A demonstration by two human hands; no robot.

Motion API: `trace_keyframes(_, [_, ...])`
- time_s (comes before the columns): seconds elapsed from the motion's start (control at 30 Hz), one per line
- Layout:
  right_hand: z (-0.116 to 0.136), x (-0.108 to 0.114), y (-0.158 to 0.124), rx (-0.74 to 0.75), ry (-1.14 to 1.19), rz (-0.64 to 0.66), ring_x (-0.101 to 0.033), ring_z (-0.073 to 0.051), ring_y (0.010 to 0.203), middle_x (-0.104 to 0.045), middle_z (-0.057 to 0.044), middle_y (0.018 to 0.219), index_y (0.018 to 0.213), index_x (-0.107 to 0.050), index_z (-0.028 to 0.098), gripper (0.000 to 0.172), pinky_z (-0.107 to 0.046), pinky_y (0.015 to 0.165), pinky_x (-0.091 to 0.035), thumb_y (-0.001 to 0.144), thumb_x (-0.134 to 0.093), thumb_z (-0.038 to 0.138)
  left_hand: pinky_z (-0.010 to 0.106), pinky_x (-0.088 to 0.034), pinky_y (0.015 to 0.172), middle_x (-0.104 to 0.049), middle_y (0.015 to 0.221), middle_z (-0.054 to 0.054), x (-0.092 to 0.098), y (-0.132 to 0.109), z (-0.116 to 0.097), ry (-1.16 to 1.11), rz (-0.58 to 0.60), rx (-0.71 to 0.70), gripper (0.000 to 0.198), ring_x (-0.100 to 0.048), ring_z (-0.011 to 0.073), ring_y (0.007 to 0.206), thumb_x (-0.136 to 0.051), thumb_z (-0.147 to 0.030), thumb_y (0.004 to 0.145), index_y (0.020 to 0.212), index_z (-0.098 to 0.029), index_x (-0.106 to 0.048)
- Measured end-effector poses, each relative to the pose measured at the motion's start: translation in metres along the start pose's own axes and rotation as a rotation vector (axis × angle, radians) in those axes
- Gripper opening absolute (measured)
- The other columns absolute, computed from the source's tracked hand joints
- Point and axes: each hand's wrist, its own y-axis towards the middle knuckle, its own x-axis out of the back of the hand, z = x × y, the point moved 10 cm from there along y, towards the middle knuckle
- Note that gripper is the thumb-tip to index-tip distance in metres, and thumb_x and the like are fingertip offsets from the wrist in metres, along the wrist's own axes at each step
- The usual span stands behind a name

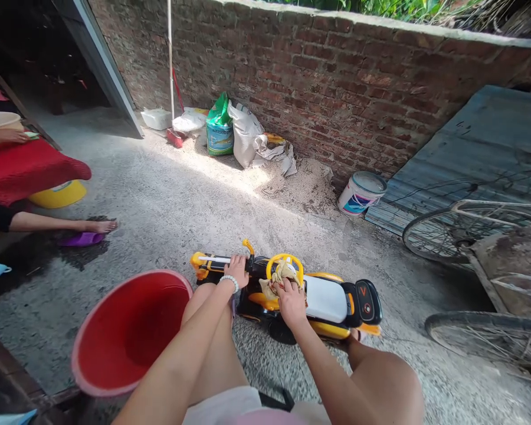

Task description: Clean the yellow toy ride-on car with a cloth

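Note:
A black and yellow ride-on toy vehicle [327, 295] stands on the concrete between my knees, its white and black seat toward the right. My left hand [238, 270], with a beaded bracelet at the wrist, rests on the toy's front section, fingers over its dark body. A crumpled beige patterned cloth [284, 273] lies against the yellow steering wheel [299, 264]. My right hand [291, 300] grips that cloth at the near side of the wheel, fingers bent into it.
At left stands a large red tub [92, 330]. Another person's bare foot [101, 226] and a purple slipper [82, 239] are farther left. Sacks [245, 133] and a paint bucket [361, 192] line the brick wall; a wheeled cart [517, 265] stands at right.

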Motion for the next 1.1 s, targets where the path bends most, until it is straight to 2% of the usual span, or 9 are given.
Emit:
trace_keyframes(0.17, [-0.003, 0.005, -0.001, -0.008, -0.004, 0.009, -0.055, -0.029, 0.123, -0.06, -0.013, 0.145, 0.141, -0.065, 0.031, 0.046, -0.043, 0.099, -0.048, 0.1, -0.051, 0.016, 0.053, -0.032, 0.127, -0.037, 0.17, 0.015, 0.002, -0.006, 0.001, -0.002, -0.043, -0.023, 0.075, -0.019, 0.0303, 0.164, -0.059, -0.023, 0.091, 0.161, -0.024, -0.033])
trace_keyframes(0.37, [-0.02, 0.004, 0.0, 0.004, 0.028, -0.031, -0.056, -0.03, 0.124, -0.062, -0.014, 0.141, 0.137, -0.067, 0.03, 0.046, -0.042, 0.098, -0.048, 0.096, -0.054, 0.014, 0.044, -0.043, 0.119, -0.049, 0.159, 0.013, 0.014, -0.011, 0.0, -0.024, -0.046, -0.042, 0.062, -0.039, 0.029, 0.153, -0.058, -0.02, 0.091, 0.152, -0.025, -0.046])
trace_keyframes(0.47, [-0.047, -0.003, -0.016, 0.033, 0.179, -0.109, -0.055, -0.03, 0.128, -0.06, -0.012, 0.146, 0.136, -0.069, 0.03, 0.054, -0.041, 0.1, -0.049, 0.087, -0.057, 0.011, 0.047, -0.044, 0.117, -0.049, 0.158, 0.016, 0.014, -0.013, -0.001, -0.025, -0.063, -0.043, 0.06, -0.04, 0.032, 0.151, -0.058, -0.021, 0.091, 0.15, -0.02, -0.048])
trace_keyframes(0.57, [-0.12, 0.001, -0.041, -0.083, 0.353, -0.307, -0.058, -0.028, 0.123, -0.065, -0.011, 0.135, 0.131, -0.072, 0.026, 0.054, -0.041, 0.105, -0.05, 0.083, -0.054, 0.012, 0.05, -0.042, 0.12, -0.046, 0.161, 0.018, 0.01, -0.011, -0.001, -0.034, -0.092, -0.051, 0.064, -0.035, 0.0331, 0.155, -0.058, -0.019, 0.091, 0.154, -0.017, -0.044])
trace_keyframes(0.73, [-0.306, 0.013, -0.103, -0.645, 0.397, -0.53, -0.059, -0.032, 0.123, -0.063, -0.018, 0.133, 0.134, -0.07, 0.016, 0.054, -0.045, 0.108, -0.049, 0.087, -0.048, 0.029, 0.057, -0.034, 0.125, -0.039, 0.167, 0.02, 0.012, -0.011, -0.004, -0.065, -0.172, -0.009, 0.072, -0.027, 0.0372, 0.16, -0.061, -0.014, 0.086, 0.156, -0.016, -0.043])
trace_keyframes(0.8, [-0.357, 0.007, -0.116, -0.804, 0.355, -0.469, -0.055, -0.036, 0.133, -0.059, -0.022, 0.142, 0.144, -0.064, 0.013, 0.061, -0.046, 0.112, -0.045, 0.09, -0.047, 0.034, 0.058, -0.032, 0.126, -0.037, 0.168, 0.023, 0.019, -0.018, -0.009, -0.11, -0.281, 0.005, 0.076, -0.029, 0.0395, 0.159, -0.063, -0.012, 0.084, 0.156, -0.014, -0.042])
trace_keyframes(0.87, [-0.387, -0.019, -0.116, -0.886, 0.367, -0.275, -0.054, -0.037, 0.138, -0.057, -0.024, 0.147, 0.154, -0.054, 0.009, 0.067, -0.047, 0.114, -0.044, 0.092, -0.045, 0.034, 0.056, -0.034, 0.126, -0.041, 0.163, 0.024, 0.021, -0.029, -0.016, -0.196, -0.389, -0.013, 0.074, -0.037, 0.0391, 0.155, -0.064, -0.012, 0.084, 0.155, -0.012, -0.043])
trace_keyframes(1.0, [-0.394, -0.078, -0.108, -0.951, 0.427, 0.101, -0.063, -0.038, 0.131, -0.064, -0.025, 0.142, 0.161, -0.042, 0.008, 0.074, -0.044, 0.104, -0.051, 0.096, -0.048, 0.044, 0.051, -0.05, 0.114, -0.057, 0.143, 0.023, -0.02, -0.043, -0.026, -0.516, -0.306, 0.054, 0.066, -0.069, 0.03, 0.122, -0.066, -0.014, 0.087, 0.15, -0.012, -0.047])
trace_keyframes(1.1, [-0.389, -0.091, -0.107, -1.01, 0.421, 0.174, -0.07, -0.038, 0.121, -0.071, -0.023, 0.133, 0.152, -0.05, 0.012, 0.069, -0.043, 0.092, -0.056, 0.095, -0.053, 0.05, 0.049, -0.047, 0.118, -0.058, 0.147, 0.024, -0.055, -0.046, -0.037, -0.718, -0.204, 0.159, 0.07, -0.068, 0.0303, 0.126, -0.072, -0.013, 0.084, 0.15, -0.012, -0.048])
